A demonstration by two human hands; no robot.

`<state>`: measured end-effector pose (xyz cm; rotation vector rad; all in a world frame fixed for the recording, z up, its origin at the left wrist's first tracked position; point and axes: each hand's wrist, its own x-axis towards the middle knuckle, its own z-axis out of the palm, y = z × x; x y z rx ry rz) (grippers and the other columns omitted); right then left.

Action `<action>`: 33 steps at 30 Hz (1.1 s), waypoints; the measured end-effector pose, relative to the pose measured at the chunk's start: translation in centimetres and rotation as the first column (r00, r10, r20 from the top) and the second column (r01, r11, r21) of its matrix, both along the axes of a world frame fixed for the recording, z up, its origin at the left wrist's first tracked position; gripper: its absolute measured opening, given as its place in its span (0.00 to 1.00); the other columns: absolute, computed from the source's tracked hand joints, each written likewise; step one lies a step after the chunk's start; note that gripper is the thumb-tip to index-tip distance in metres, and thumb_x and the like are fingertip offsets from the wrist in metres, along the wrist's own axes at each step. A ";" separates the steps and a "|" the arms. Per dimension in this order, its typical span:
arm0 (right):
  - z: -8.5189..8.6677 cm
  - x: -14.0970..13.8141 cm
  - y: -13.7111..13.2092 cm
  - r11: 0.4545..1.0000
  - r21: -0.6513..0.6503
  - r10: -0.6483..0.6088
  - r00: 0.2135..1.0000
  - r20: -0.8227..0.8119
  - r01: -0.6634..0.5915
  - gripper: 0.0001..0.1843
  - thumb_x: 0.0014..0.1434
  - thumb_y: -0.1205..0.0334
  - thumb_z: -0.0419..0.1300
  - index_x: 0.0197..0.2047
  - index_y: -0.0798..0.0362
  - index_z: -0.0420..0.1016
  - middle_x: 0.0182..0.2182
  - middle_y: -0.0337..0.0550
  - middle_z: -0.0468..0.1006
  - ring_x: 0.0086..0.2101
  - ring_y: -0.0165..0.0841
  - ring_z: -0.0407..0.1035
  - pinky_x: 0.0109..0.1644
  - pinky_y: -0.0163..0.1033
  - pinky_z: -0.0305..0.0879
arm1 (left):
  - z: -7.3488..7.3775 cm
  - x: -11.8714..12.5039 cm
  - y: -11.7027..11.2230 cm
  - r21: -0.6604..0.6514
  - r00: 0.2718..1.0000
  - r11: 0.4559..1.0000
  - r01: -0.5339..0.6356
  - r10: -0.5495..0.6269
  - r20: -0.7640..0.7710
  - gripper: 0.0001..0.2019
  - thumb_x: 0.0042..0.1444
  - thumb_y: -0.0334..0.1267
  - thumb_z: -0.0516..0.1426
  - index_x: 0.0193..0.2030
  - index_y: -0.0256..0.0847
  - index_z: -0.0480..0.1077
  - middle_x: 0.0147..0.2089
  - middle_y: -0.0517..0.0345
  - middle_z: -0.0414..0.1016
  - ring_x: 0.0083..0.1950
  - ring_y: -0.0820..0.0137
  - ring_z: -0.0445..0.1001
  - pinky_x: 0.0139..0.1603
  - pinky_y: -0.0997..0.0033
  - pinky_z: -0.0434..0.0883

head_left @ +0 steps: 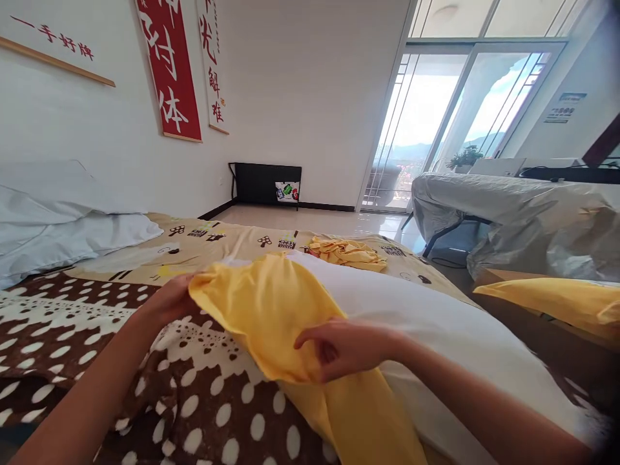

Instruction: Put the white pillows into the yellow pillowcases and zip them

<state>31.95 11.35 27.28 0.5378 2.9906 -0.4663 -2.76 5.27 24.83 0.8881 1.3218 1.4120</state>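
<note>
A white pillow (436,323) lies across the bed in front of me, partly inside a yellow pillowcase (261,310). My left hand (169,300) pinches the far-left edge of the yellow pillowcase, fingers closed on the cloth. My right hand (339,349) grips the bunched near edge of the same pillowcase against the pillow, thumb and fingers curled around the fabric. The loose end of the case trails down toward me at the bottom.
A brown blanket with white dots (72,336) covers the bed's near left. White pillows (58,219) lie at the left. A crumpled yellow cloth (349,252) sits farther up the bed. Another yellow pillow (557,303) lies at right. A covered table (508,213) stands by the balcony door.
</note>
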 end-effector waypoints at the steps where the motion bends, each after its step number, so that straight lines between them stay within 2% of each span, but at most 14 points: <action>1: 0.3 0.7 1.4 0.999 -0.016 -0.051 0.999 -0.015 0.051 0.16 0.61 0.61 0.53 0.53 0.49 0.68 0.34 0.37 0.78 0.33 0.28 0.71 0.37 0.31 0.62 | -2.2 -1.2 -1.2 -0.070 0.999 0.997 0.023 -0.024 -0.025 0.08 0.41 0.36 0.65 0.31 0.35 0.77 0.30 0.51 0.79 0.32 0.63 0.76 0.32 0.68 0.73; 2: 0.6 1.4 3.3 0.982 0.028 -0.187 0.981 -0.041 0.188 0.16 0.62 0.60 0.52 0.53 0.49 0.68 0.36 0.38 0.78 0.34 0.29 0.71 0.39 0.32 0.63 | -4.4 -2.4 -2.5 -0.139 0.997 0.990 0.007 -0.018 -0.079 0.10 0.38 0.40 0.67 0.29 0.40 0.78 0.30 0.57 0.80 0.33 0.64 0.76 0.33 0.69 0.72; 3: 0.8 2.0 5.4 0.924 0.108 -0.359 0.929 -0.088 0.367 0.17 0.63 0.59 0.51 0.54 0.51 0.68 0.38 0.42 0.78 0.37 0.30 0.71 0.41 0.34 0.63 | -6.5 -3.6 -3.7 -0.182 0.988 0.983 -0.006 -0.022 -0.151 0.12 0.35 0.44 0.68 0.28 0.44 0.78 0.29 0.63 0.80 0.33 0.65 0.75 0.34 0.70 0.72; 5: 0.6 2.9 9.7 0.748 0.236 -0.605 0.784 -0.142 0.620 0.21 0.64 0.56 0.50 0.57 0.56 0.67 0.47 0.52 0.76 0.46 0.38 0.70 0.48 0.41 0.61 | -9.9 -5.4 -5.8 -0.234 0.945 0.972 0.016 -0.091 -0.314 0.13 0.34 0.51 0.66 0.26 0.49 0.77 0.29 0.67 0.80 0.34 0.62 0.76 0.38 0.66 0.72; 7: -0.5 3.4 13.1 0.675 0.252 -0.689 0.715 -0.124 0.694 0.23 0.64 0.54 0.49 0.55 0.61 0.69 0.51 0.60 0.73 0.50 0.44 0.68 0.51 0.46 0.59 | -11.9 -6.0 -7.0 -0.238 0.860 0.971 0.019 -0.137 -0.491 0.16 0.38 0.58 0.61 0.25 0.48 0.76 0.30 0.64 0.80 0.37 0.57 0.76 0.40 0.63 0.72; 9: -2.0 3.6 14.9 0.661 0.228 -0.719 0.691 -0.082 0.715 0.24 0.66 0.52 0.45 0.52 0.61 0.73 0.49 0.60 0.75 0.49 0.44 0.69 0.50 0.45 0.61 | -12.7 -5.6 -7.3 -0.224 0.753 0.974 -0.019 -0.133 -0.644 0.20 0.43 0.60 0.56 0.26 0.46 0.76 0.34 0.58 0.80 0.41 0.54 0.76 0.40 0.63 0.72; 13: -3.9 4.2 14.8 0.625 0.225 -0.752 0.654 -0.084 0.748 0.30 0.67 0.46 0.41 0.46 0.60 0.76 0.45 0.58 0.78 0.45 0.42 0.72 0.44 0.40 0.63 | -12.2 -4.2 -6.3 -0.172 0.512 0.975 -0.144 -0.075 -0.856 0.20 0.49 0.57 0.50 0.26 0.45 0.74 0.35 0.52 0.79 0.39 0.55 0.76 0.39 0.64 0.70; 15: -3.4 4.5 13.9 0.584 0.255 -0.767 0.627 -0.137 0.771 0.30 0.66 0.46 0.41 0.45 0.60 0.75 0.45 0.58 0.78 0.44 0.42 0.72 0.42 0.39 0.62 | -11.8 -3.9 -5.9 -0.102 0.415 0.980 -0.170 -0.023 -0.910 0.20 0.51 0.55 0.48 0.24 0.44 0.71 0.32 0.52 0.77 0.37 0.57 0.75 0.38 0.64 0.69; 17: -1.9 4.6 12.8 0.532 0.298 -0.773 0.598 -0.212 0.793 0.28 0.67 0.47 0.42 0.46 0.59 0.74 0.44 0.57 0.77 0.45 0.42 0.72 0.42 0.40 0.61 | -11.3 -4.0 -5.6 -0.015 0.366 0.984 -0.179 0.052 -0.929 0.20 0.52 0.55 0.47 0.23 0.44 0.69 0.32 0.53 0.76 0.37 0.58 0.75 0.38 0.65 0.69; 22: 4.7 4.6 8.7 0.404 0.441 -0.698 0.581 -0.418 0.802 0.27 0.68 0.48 0.38 0.42 0.55 0.72 0.39 0.52 0.78 0.40 0.41 0.72 0.39 0.40 0.56 | -9.7 -3.8 -4.4 0.153 0.350 0.977 -0.150 0.197 -0.916 0.19 0.52 0.55 0.49 0.24 0.45 0.69 0.36 0.54 0.76 0.38 0.59 0.74 0.40 0.66 0.69; 25: 8.6 4.9 5.6 0.224 0.574 -0.535 0.592 -0.603 0.787 0.27 0.68 0.48 0.39 0.36 0.56 0.72 0.29 0.49 0.77 0.32 0.38 0.71 0.32 0.37 0.50 | -8.8 -3.3 -2.6 0.188 0.363 0.965 -0.181 0.244 -0.899 0.17 0.49 0.54 0.50 0.23 0.44 0.68 0.31 0.53 0.74 0.34 0.60 0.74 0.36 0.66 0.68; 27: 10.1 5.3 3.5 0.112 0.612 -0.390 0.601 -0.697 0.783 0.28 0.68 0.47 0.40 0.32 0.56 0.71 0.25 0.48 0.75 0.29 0.36 0.69 0.30 0.37 0.46 | -8.3 -2.7 -1.4 0.228 0.392 0.942 -0.247 0.312 -0.865 0.14 0.46 0.52 0.51 0.24 0.44 0.67 0.29 0.54 0.73 0.32 0.61 0.73 0.35 0.66 0.68; 30: 9.7 5.6 0.8 0.051 0.639 -0.217 0.633 -0.743 0.768 0.28 0.68 0.47 0.40 0.27 0.55 0.69 0.22 0.45 0.73 0.27 0.34 0.67 0.30 0.37 0.46 | -7.2 -1.1 -0.6 0.348 0.404 0.856 -0.383 0.493 -0.771 0.14 0.49 0.48 0.49 0.37 0.41 0.66 0.37 0.51 0.72 0.36 0.61 0.73 0.37 0.65 0.69; 33: 7.2 4.9 -1.5 0.135 0.730 -0.105 0.742 -0.662 0.670 0.25 0.68 0.49 0.43 0.30 0.55 0.70 0.22 0.43 0.73 0.26 0.33 0.67 0.31 0.37 0.49 | -4.9 1.7 -1.2 0.572 0.341 0.701 -0.426 0.710 -0.617 0.15 0.55 0.44 0.48 0.47 0.40 0.61 0.45 0.48 0.69 0.39 0.63 0.71 0.41 0.64 0.69</action>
